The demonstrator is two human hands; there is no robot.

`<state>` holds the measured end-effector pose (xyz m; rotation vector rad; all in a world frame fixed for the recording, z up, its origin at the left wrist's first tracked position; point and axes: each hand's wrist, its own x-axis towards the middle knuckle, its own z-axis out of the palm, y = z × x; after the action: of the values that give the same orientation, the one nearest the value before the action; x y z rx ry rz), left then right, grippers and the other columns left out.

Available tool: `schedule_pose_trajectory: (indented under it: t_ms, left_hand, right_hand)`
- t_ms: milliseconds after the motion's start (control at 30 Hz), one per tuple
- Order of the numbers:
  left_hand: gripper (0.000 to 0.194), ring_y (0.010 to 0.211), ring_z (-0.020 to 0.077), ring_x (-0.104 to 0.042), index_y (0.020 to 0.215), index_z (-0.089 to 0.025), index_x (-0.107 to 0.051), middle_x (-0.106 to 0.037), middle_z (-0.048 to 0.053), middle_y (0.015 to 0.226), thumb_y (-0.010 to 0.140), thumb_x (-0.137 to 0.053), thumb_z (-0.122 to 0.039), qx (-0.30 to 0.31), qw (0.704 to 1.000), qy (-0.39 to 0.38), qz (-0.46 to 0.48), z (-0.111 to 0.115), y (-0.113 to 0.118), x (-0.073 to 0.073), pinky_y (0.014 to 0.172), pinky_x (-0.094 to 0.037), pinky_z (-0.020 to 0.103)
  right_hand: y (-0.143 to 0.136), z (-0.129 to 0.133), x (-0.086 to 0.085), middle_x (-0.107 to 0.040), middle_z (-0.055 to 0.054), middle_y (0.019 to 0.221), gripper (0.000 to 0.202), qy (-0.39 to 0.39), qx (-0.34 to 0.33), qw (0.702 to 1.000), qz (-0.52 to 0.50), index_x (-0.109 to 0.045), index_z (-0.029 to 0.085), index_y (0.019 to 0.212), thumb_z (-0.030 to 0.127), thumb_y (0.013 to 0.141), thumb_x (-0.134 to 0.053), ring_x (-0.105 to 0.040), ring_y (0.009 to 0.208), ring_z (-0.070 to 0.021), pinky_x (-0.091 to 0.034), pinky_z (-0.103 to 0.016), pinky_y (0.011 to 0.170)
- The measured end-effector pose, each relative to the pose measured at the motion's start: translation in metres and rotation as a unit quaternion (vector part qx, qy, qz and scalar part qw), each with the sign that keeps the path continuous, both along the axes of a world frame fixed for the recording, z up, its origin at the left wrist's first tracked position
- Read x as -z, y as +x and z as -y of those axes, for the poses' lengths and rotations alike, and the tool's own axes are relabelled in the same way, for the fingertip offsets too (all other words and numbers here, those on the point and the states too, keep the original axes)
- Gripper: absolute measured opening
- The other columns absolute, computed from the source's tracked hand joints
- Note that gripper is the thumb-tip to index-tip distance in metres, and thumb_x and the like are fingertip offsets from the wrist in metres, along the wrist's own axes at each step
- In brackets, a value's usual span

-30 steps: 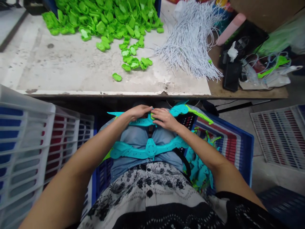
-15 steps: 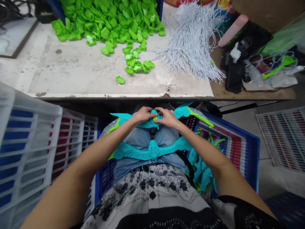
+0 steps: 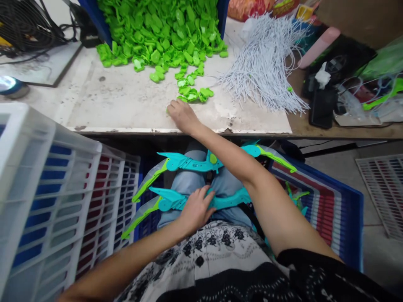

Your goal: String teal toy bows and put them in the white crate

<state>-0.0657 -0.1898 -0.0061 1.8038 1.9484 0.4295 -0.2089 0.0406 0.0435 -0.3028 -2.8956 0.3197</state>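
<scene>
Two turquoise toy bows with lime-green limb tips lie across my lap. My left hand (image 3: pixel 197 207) is over the middle of the nearer bow (image 3: pixel 171 200), its fingers and thumb around the bow's centre part. The farther bow (image 3: pixel 195 165) has a green piece (image 3: pixel 213 159) at its centre, and my right forearm passes over it. My right hand (image 3: pixel 183 116) is at the table's front edge, fingers closed on a small green plastic piece (image 3: pixel 167 110) that barely shows. Just beyond it lies a small cluster of green plastic pieces (image 3: pixel 204 94).
A blue bin (image 3: pixel 223 19) spills green pieces onto the white-topped table (image 3: pixel 126 102). Right of it lies a bundle of white strings (image 3: pixel 264 63), then a black phone (image 3: pixel 321 110). White crates (image 3: pixel 67 201) stand at my left; a blue basket (image 3: pixel 349 209) stands at my right.
My right hand has left the farther bow and reached forward to the loose green piece on the table. My left hand has moved back onto the nearer bow. The view has shifted slightly.
</scene>
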Motion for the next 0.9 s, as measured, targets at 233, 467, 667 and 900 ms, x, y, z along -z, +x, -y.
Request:
schedule_pose_trajectory:
  t_ms: [233, 467, 667, 900]
  left_hand:
    - [0.09, 0.107, 0.0343, -0.051, 0.15, -0.019, -0.011, -0.05, 0.02, 0.12, 0.08, -0.064, -0.041, 0.053, 0.992, -0.112, -0.039, 0.02, 0.003, 0.011, 0.088, -0.042, 0.046]
    - [0.106, 0.101, 0.0319, -0.058, 0.143, -0.009, -0.027, -0.059, 0.019, 0.117, 0.06, -0.075, -0.052, 0.132, 0.933, -0.315, 0.115, -0.044, -0.036, -0.02, 0.081, -0.045, 0.035]
    - [0.044, 0.077, 0.0201, -0.061, 0.088, -0.016, -0.067, -0.068, 0.003, 0.084, 0.067, -0.067, -0.055, 0.041, 0.887, -0.34, 0.309, -0.068, -0.06, -0.013, 0.067, -0.044, 0.026]
    - [0.049, 0.069, 0.0189, -0.062, 0.089, -0.016, -0.062, -0.068, 0.004, 0.084, 0.063, -0.073, -0.056, -0.052, 0.8, -0.307, 0.513, -0.06, -0.06, 0.008, 0.067, -0.049, 0.03]
  right_hand:
    - [0.082, -0.072, -0.025, -0.068, -0.008, 0.085, 0.021, -0.153, 0.087, 0.983, 0.054, -0.068, 0.008, 0.088, 0.016, 0.085, -0.048, -0.059, 0.084, -0.0187, -0.045, -0.031, 0.081]
    - [0.124, -0.1, -0.022, -0.067, -0.01, 0.096, 0.026, -0.106, 0.189, 0.976, 0.006, -0.068, 0.01, 0.101, 0.022, 0.083, -0.054, -0.059, 0.091, -0.0215, -0.043, -0.034, 0.086]
    - [0.141, -0.066, -0.012, -0.063, -0.016, 0.104, 0.027, -0.023, 0.159, 0.987, 0.014, -0.069, 0.01, 0.097, 0.029, 0.084, -0.054, -0.05, 0.104, -0.0301, -0.037, -0.046, 0.095]
    - [0.211, -0.001, 0.004, -0.062, -0.009, 0.115, 0.031, -0.09, 0.029, 0.991, -0.093, -0.062, 0.017, 0.112, 0.035, 0.09, -0.049, -0.051, 0.11, -0.024, -0.038, -0.045, 0.099]
